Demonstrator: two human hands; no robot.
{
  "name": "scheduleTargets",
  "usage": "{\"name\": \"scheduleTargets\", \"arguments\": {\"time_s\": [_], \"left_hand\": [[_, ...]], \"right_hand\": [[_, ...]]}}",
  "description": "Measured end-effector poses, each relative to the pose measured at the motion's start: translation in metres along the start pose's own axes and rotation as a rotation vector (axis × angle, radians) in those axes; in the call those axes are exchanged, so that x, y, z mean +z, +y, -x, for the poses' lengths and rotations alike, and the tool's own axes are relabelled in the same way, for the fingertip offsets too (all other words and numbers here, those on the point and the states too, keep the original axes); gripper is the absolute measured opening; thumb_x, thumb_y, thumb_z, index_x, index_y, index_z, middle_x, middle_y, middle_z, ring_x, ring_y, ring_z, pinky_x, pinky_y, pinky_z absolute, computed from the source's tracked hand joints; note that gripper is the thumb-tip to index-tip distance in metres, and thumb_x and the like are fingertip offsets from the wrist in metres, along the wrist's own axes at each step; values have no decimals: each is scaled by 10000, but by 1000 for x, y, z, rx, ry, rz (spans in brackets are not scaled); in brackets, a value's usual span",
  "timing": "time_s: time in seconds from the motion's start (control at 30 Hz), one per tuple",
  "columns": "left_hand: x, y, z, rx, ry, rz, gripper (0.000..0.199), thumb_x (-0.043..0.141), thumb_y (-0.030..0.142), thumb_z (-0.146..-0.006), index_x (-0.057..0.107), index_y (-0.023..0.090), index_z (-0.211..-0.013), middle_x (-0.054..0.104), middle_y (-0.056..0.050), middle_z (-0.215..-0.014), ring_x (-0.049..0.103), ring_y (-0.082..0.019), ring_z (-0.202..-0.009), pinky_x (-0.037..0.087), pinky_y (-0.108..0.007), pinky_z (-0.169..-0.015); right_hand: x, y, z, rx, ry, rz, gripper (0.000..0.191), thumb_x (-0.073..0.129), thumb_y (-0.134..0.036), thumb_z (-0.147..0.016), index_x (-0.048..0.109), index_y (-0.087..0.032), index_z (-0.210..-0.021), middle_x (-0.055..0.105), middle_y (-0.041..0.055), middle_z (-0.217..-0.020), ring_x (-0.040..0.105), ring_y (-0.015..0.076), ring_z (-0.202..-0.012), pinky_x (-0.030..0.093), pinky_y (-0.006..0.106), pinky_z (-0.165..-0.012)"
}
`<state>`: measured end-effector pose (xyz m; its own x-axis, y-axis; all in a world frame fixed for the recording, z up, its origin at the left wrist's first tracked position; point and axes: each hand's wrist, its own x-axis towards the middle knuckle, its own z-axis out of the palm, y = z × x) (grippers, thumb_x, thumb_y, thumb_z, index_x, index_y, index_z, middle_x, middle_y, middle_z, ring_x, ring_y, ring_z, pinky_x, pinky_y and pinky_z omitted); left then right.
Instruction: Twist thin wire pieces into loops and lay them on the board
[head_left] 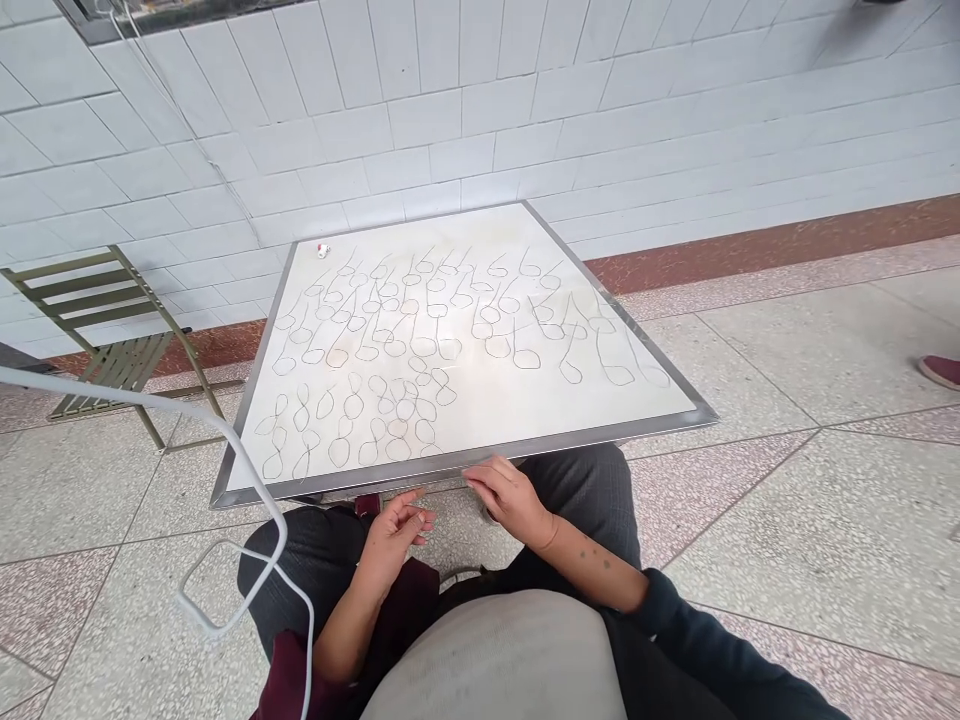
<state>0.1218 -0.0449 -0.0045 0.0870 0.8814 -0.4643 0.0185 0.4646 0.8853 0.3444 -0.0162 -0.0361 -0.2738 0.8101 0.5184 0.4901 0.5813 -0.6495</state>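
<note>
Thin dark loops [526,358], looking like bent wire or thread, lie spread over the white tabletop [495,420]. Many at the back and middle are single rounds with a straight tail; those at the front left are twisted into figure-eight shapes [345,430]. My right hand [514,500] is at the table's near metal edge, thumb and fingers pressed together; anything between them is too small to make out. Lower and to its left, my left hand [396,535] is just in front of the edge, fingers loosely bent and apart, with nothing visible in it.
A small white-and-red object [323,251] sits at the table's far left corner. A white cable [281,530] hangs across the left foreground. A slatted folding chair [112,320] stands at left by the tiled wall [435,130]. Someone's shoe [941,371] shows at far right.
</note>
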Motion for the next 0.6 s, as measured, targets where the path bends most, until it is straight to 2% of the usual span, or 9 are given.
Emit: {"name": "scheduleTargets", "arguments": {"time_s": [0.2, 0.33, 0.47, 0.57, 0.6], "left_hand": [[-5, -9, -11, 21, -6, -45, 454, 733, 458, -666, 706, 175, -1019, 712, -71, -851, 639, -188, -764, 471, -279, -647], [-7, -12, -15, 32, -6, -55, 444, 738, 485, -642, 727, 171, -956, 711, -73, -846, 637, -196, -764, 479, -289, -651], [-8, -19, -20, 63, 3, -113, 435, 723, 485, -656, 719, 180, -966, 711, -65, -822, 643, -200, -753, 476, -290, -639], [-6, -29, -27, 122, 5, -225, 395, 698, 470, -679, 718, 189, -956, 706, -65, -782, 645, -220, -716, 477, -313, -617], [-4, -32, -28, 142, 0, -253, 367, 696, 454, -684, 724, 196, -943, 704, -67, -769, 644, -231, -712, 480, -329, -626]], "right_hand": [[6, 12, 36, 21, -120, 1, 158, 490, -215, -940, 636, -239, -997, 662, 46, -829, 632, 177, -777, 541, 301, -708], [0, 9, 35, 43, -107, -21, 182, 464, -242, -951, 638, -248, -1004, 663, 50, -827, 639, 184, -764, 543, 310, -687], [-30, 13, 5, 73, -14, -12, 214, 449, -260, -955, 637, -291, -1053, 673, 56, -900, 636, 204, -824, 540, 352, -738], [-67, 35, -36, 146, 184, 181, 231, 436, -270, -957, 653, -235, -1028, 661, 69, -887, 607, 220, -845, 514, 368, -763], [-79, 45, -51, 176, 207, 285, 237, 438, -275, -955, 658, -217, -1021, 664, 81, -909, 587, 235, -877, 500, 379, -788]]}}
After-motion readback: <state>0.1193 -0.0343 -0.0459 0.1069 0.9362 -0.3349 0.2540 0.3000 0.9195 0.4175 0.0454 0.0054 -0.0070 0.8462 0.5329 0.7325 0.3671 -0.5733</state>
